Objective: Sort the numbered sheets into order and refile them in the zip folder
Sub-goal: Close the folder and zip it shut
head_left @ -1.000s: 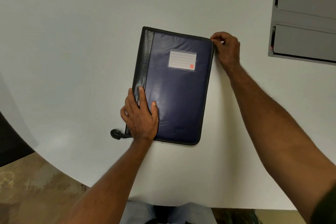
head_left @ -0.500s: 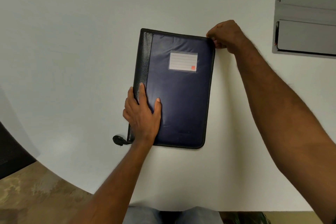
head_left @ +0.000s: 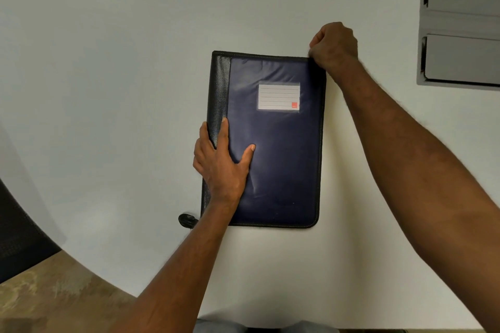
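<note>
A closed navy zip folder (head_left: 276,159) with a black spine and a lined white label lies flat on the white table (head_left: 108,89). My left hand (head_left: 220,165) rests flat on its lower left part, fingers straight along the spine and thumb spread on the cover. My right hand (head_left: 334,44) sits at the folder's far right corner with its fingers curled tight, pinching at the zipped edge there; what it pinches is hidden under the fingers. A small black tab (head_left: 187,220) sticks out at the folder's near left corner. No numbered sheets are in view.
A grey tray with two stacked compartments (head_left: 460,24) stands at the far right of the table. A dark chair (head_left: 19,238) sits past the table's left edge, above a brown floor. The table's near edge runs just below my forearms.
My right hand has gone from the folder's right side round to the top of its far right corner, curling tighter. The left hand has stayed pressed on the cover.
</note>
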{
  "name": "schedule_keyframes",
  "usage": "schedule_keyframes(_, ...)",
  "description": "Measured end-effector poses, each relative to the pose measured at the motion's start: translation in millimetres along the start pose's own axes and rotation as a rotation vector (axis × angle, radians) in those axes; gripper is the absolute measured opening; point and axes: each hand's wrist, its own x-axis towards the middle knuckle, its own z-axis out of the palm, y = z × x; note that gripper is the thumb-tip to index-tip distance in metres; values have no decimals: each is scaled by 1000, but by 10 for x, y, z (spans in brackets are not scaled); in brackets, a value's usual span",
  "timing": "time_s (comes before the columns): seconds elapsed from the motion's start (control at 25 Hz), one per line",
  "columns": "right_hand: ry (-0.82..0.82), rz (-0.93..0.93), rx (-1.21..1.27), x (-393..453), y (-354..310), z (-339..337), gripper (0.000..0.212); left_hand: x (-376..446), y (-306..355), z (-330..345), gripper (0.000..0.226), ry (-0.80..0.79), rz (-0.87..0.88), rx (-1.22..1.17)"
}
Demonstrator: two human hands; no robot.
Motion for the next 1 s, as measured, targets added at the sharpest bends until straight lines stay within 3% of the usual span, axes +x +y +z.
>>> schedule_keyframes(0.2, -127, 9, -156, 64, 25, -139, 30, -17, -8, 45, 84, 2, 32, 72)
schedule_keyframes(0.32, -176, 43, -122, 64, 49, -161, 29, -52, 1, 84, 83, 44, 26, 124)
schedule_keyframes(0.72, -72, -27, -41, 14, -335, -20, 32, -62, -33, 114, 86, 96, 52, 136)
schedule_keyframes(1.0, -144, 19, -156, 41, -264, -106, 43, -50, -3, 126, 87, 79, 34, 162)
